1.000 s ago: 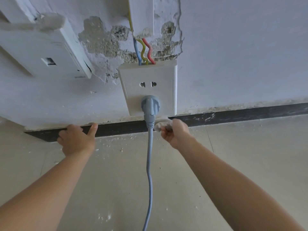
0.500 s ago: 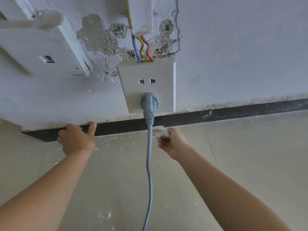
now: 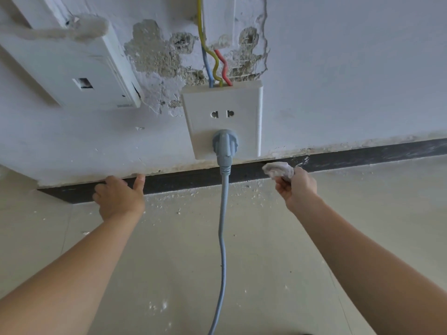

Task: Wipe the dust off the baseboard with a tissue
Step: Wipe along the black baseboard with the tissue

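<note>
Head-worn view, down toward baseboard (image 3: 362,157)

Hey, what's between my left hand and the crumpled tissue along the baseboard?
In the head view, a grey power cable hangs across the dark baseboard between the left hand and the crumpled white tissue.

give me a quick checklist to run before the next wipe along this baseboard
1. Tissue gripped in right hand: ok.
2. Tissue pressed on the baseboard: cannot tell; it sits at the top edge.
3. Left hand out of the wipe path, left of the cable: ok.
4. Path leftward free: not ok, the cable hangs across the baseboard.
5. Baseboard right of the tissue dust-free: not ok, white streaks show.
6. Hands away from the exposed wires: ok.
</note>
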### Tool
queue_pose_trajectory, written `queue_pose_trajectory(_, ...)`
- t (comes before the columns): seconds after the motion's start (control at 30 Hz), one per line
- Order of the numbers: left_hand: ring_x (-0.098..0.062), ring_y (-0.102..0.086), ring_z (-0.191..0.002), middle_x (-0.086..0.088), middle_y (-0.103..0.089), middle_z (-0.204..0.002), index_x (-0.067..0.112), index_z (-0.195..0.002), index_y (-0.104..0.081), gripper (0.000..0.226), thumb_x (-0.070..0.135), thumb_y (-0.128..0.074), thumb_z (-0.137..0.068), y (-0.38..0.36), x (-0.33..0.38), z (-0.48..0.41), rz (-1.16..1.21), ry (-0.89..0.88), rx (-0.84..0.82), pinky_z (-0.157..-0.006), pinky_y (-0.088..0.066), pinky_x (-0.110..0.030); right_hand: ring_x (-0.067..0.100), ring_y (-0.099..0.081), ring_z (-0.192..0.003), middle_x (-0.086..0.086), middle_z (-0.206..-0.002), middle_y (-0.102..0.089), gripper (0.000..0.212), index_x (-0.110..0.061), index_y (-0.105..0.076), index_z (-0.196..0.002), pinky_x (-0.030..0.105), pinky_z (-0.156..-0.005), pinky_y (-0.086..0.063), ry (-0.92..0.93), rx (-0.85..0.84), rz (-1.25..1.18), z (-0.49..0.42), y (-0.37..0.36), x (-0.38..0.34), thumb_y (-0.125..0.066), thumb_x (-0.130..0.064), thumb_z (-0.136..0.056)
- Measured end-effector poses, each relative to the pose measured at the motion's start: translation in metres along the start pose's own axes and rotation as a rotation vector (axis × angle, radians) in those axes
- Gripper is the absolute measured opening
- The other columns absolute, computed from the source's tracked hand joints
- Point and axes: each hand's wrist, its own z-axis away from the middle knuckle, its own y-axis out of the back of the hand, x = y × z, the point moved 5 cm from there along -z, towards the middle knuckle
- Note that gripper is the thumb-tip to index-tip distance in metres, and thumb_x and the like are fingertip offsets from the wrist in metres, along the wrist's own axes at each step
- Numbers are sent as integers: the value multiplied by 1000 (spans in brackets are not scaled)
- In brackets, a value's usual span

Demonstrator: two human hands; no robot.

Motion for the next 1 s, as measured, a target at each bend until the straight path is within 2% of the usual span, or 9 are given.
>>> queue_pose_trajectory(0.2,-40,-46,-119,-25,-51,-127,-1,-128,-47,63,49,-19,-101,-25,18,24,-270,-172,-271,-95,-41,-46,19,-54,-51,13,-65,-58,22,-5,-55,-79,26,-49,-49,-22,-149,324,17,24,17,-37,-6,-92)
queue_pose_trajectory(0.3,-40,-54,-105,-23,-57,-114,0,-115,-54,58,47,-24,-100,-25,42,38,-266,-292,-256,-86,-46,-46,19,-54,-53,12,-65,-59,24,-7,-57,-77,27,-51,-48,-56,-208,330,22,37,27,-37,-5,-90)
queue_pose_trajectory(0.4,-34,-56,-89,-17,-59,-99,5,-98,-53,38,38,-33,-101,-19,59,42,-236,-357,-229,-74,-46,-39,18,-56,-53,11,-67,-61,19,-7,-60,-84,26,-50,-49,-106,-265,291,20,31,39,-42,-7,-88)
queue_pose_trajectory(0.57,-36,-58,-98,-23,-63,-98,9,-68,-44,37,26,-42,-100,-24,51,36,-155,-326,-291,-71,-36,-33,20,-60,-57,15,-74,-62,13,-2,-59,-94,27,-53,-51,-194,-430,177,12,-27,60,-48,-7,-90)
queue_pose_trajectory(0.63,-34,-55,-87,-19,-61,-90,7,-74,-49,32,25,-42,-100,-27,48,33,-117,-292,-264,-71,-35,-33,23,-61,-63,18,-82,-60,14,0,-54,-101,30,-59,-54,-270,-485,155,12,-54,74,-43,-1,-92)
queue_pose_trajectory(0.73,-33,-54,-87,-13,-58,-86,0,-93,-59,34,29,-43,-100,-30,47,31,-31,-246,-210,-71,-37,-34,21,-58,-69,16,-87,-57,26,5,-51,-114,33,-77,-55,-352,-556,141,17,-89,96,-38,8,-92)
queue_pose_trajectory(0.83,-33,-57,-91,-9,-59,-87,3,-96,-58,38,39,-47,-98,-36,45,29,46,-210,-193,-74,-40,-36,15,-55,-68,25,-120,-56,40,8,-43,-132,26,-69,-55,-371,-566,108,22,-112,107,-40,7,-93)
queue_pose_trajectory(0.9,-39,-56,-90,-5,-50,-73,4,-87,-49,35,36,-50,-98,-42,44,28,68,-196,-182,-71,-40,-39,16,-54,-69,26,-136,-48,41,8,-41,-134,26,-66,-54,-394,-548,22,22,-121,107,-39,7,-93)
queue_pose_trajectory(1.0,-34,-52,-86,-3,-48,-79,5,-94,-47,25,29,-52,-98,-50,44,27,104,-153,-150,-68,-35,-34,25,-59,-76,29,-128,-54,30,8,-52,-116,27,-67,-54,-442,-537,-103,19,-121,97,-36,10,-90)
